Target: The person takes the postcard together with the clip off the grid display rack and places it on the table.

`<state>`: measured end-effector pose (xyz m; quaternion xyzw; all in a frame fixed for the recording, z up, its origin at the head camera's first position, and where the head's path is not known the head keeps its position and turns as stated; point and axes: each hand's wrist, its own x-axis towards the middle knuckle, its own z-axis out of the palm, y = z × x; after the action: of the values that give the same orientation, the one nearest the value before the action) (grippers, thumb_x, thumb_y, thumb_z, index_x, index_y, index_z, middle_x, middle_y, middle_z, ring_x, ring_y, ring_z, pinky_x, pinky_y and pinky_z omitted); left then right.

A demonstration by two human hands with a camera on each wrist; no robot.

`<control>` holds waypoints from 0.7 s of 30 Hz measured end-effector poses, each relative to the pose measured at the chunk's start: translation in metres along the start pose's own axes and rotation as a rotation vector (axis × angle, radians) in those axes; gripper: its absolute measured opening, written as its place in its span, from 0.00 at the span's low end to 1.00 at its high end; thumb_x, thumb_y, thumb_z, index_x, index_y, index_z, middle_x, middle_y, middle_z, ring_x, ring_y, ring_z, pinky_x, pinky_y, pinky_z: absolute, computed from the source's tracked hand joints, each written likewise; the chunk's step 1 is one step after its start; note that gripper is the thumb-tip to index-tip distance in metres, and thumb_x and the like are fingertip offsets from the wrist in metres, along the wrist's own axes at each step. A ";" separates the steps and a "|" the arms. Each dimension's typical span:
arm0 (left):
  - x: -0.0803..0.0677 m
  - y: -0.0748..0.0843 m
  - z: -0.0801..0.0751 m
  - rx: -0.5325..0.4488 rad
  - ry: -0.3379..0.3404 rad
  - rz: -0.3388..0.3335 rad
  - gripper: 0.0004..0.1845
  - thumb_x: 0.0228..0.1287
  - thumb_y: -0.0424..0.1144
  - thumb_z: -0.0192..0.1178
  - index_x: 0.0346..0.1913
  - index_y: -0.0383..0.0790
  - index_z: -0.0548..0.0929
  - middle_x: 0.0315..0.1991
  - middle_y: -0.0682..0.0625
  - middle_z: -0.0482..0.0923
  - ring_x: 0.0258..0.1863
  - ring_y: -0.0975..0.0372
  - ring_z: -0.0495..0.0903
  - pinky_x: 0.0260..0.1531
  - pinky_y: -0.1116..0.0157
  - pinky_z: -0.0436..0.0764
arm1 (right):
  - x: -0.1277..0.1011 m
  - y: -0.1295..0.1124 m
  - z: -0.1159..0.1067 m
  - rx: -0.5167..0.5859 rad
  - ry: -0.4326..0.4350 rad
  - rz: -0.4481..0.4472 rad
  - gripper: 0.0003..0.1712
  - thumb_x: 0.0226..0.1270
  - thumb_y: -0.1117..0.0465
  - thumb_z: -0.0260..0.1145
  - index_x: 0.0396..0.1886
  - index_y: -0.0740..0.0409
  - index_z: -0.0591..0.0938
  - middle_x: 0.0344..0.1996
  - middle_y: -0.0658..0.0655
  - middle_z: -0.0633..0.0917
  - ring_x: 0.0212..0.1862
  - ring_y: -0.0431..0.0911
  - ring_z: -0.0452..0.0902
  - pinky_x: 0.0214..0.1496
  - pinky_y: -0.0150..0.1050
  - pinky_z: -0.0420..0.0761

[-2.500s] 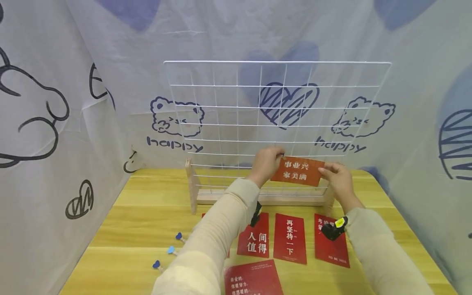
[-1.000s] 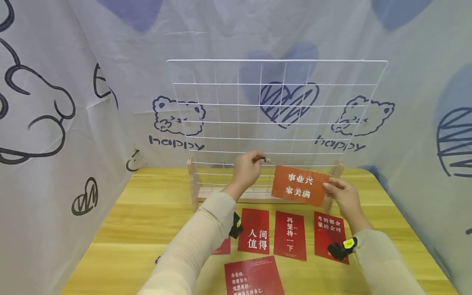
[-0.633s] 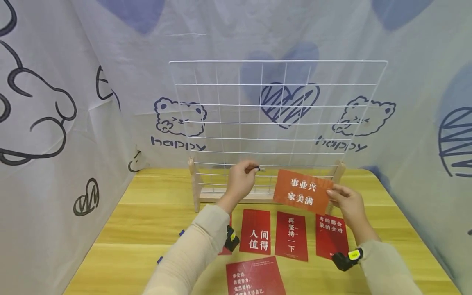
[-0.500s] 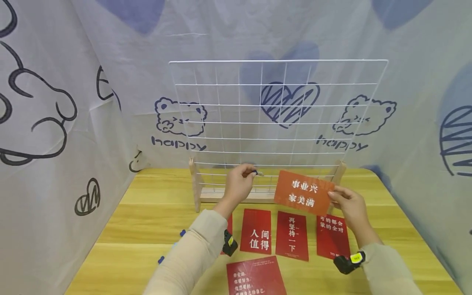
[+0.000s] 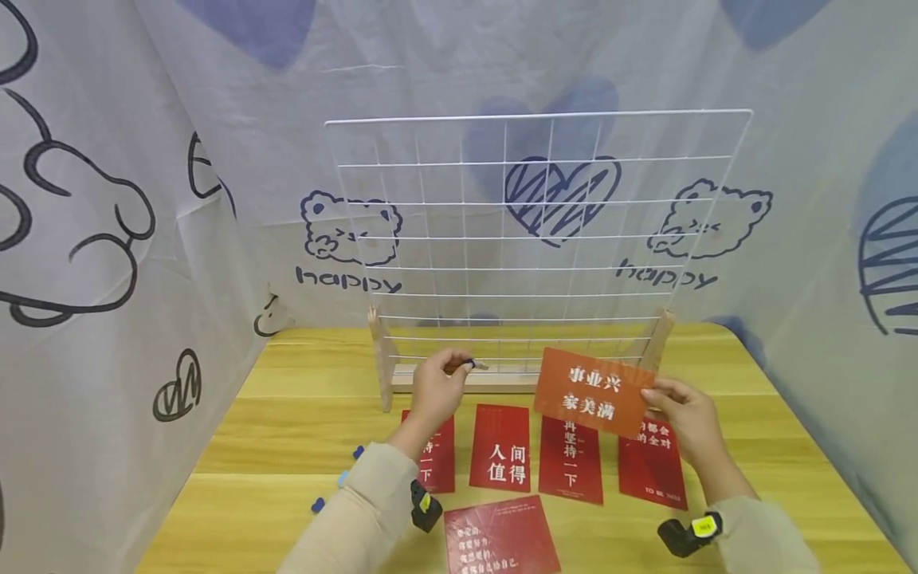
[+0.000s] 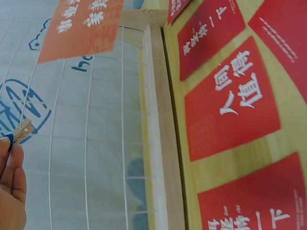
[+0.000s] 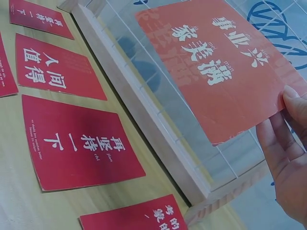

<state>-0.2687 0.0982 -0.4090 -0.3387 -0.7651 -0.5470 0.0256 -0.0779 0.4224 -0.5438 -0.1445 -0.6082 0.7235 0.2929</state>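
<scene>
An orange-red card (image 5: 594,391) with white characters is pinched at its right edge by my right hand (image 5: 684,418), in front of the grid's lower right. In the right wrist view, thumb and fingers grip the card (image 7: 225,67) at one side. My left hand (image 5: 437,391) pinches a small wooden clothespin (image 6: 23,130) with a dark blue end, left of the card and apart from it. Behind both hands stands a white wire grid (image 5: 531,239) on a wooden base (image 5: 488,381); neither hand visibly touches it.
Several red cards lie on the yellow wooden table (image 5: 237,446), among them one (image 5: 500,446) in the middle and one (image 5: 502,536) nearer the front. Blue clothespins (image 5: 318,505) lie left, partly behind the left sleeve. A printed cloth (image 5: 215,159) hangs behind.
My left hand drew away from the card with the clothespin, moving left and down. My right hand brought the card lower, slightly right and away from the grid.
</scene>
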 end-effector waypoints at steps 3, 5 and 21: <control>-0.007 -0.004 -0.005 -0.006 0.001 -0.018 0.03 0.52 0.27 0.58 0.31 0.33 0.80 0.26 0.48 0.78 0.27 0.60 0.76 0.26 0.67 0.75 | 0.004 0.019 -0.013 -0.070 0.047 -0.004 0.15 0.54 0.65 0.62 0.43 0.61 0.78 0.33 0.53 0.81 0.35 0.43 0.78 0.32 0.38 0.78; -0.012 -0.006 -0.008 -0.012 -0.005 -0.035 0.03 0.52 0.27 0.58 0.31 0.33 0.79 0.27 0.47 0.78 0.27 0.59 0.76 0.26 0.68 0.75 | 0.006 0.029 -0.019 -0.117 0.073 -0.006 0.16 0.53 0.63 0.64 0.44 0.58 0.78 0.34 0.51 0.80 0.35 0.42 0.78 0.32 0.38 0.78; -0.061 -0.038 -0.046 0.008 -0.142 -0.244 0.04 0.56 0.30 0.56 0.34 0.37 0.79 0.29 0.48 0.77 0.30 0.61 0.74 0.27 0.67 0.75 | -0.034 0.022 -0.016 -0.055 0.062 -0.017 0.22 0.53 0.70 0.62 0.51 0.58 0.74 0.30 0.51 0.80 0.30 0.40 0.78 0.26 0.38 0.78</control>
<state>-0.2579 0.0225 -0.4466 -0.2811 -0.8025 -0.5178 -0.0940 -0.0480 0.4129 -0.5732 -0.1694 -0.6197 0.6991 0.3138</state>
